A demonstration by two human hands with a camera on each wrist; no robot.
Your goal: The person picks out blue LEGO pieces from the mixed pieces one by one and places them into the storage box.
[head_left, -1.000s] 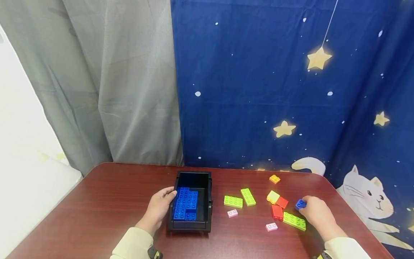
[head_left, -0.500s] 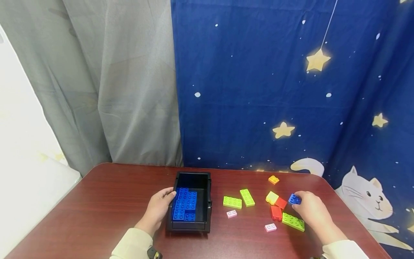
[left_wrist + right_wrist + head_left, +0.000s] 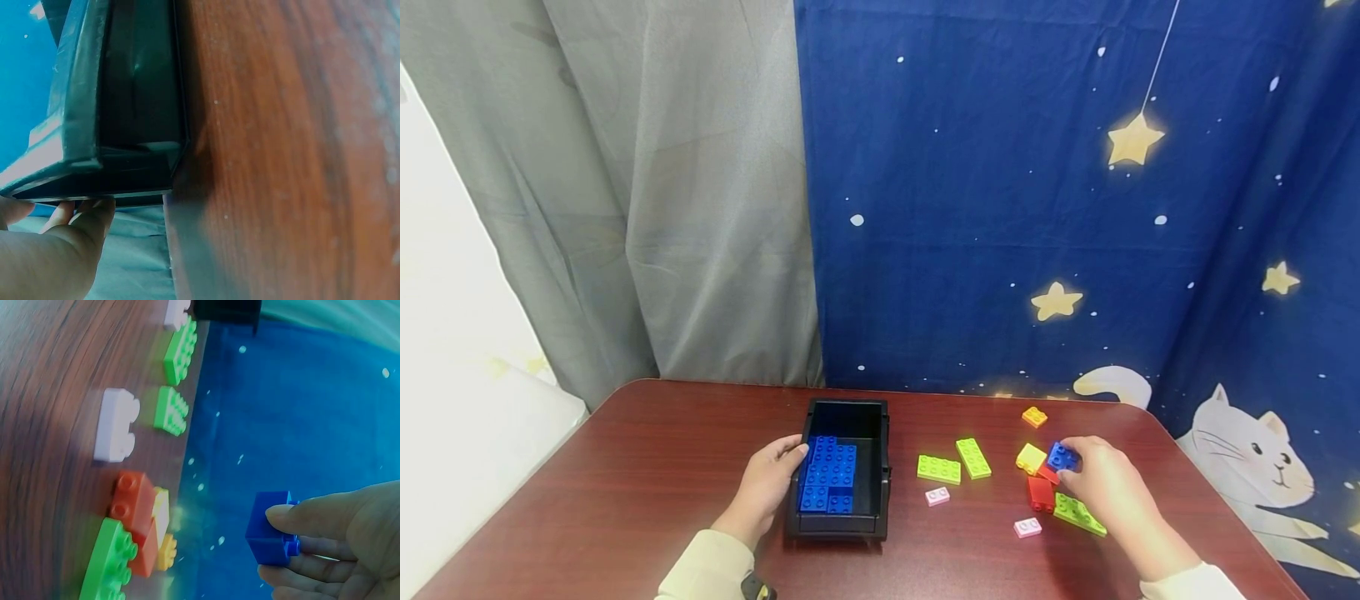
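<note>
A black bin stands on the table, with several blue bricks packed along its left side. My left hand grips the bin's left wall, thumb over the rim; in the left wrist view its fingers curl at the bin's edge. Between thumb and fingers my right hand pinches a blue brick, which overlaps a red brick in the head view. In the right wrist view the pinched blue brick shows clear of the table, its studs facing the palm.
Beneath the right hand lie red bricks, a yellow brick and a lime brick. An orange brick sits farther back. Pink bricks and two more lime bricks lie toward the bin. Curtains hang behind the table.
My right hand has lifted the blue brick off the table's right side and carried it left, over the red bricks. The left hand has stayed on the bin.
</note>
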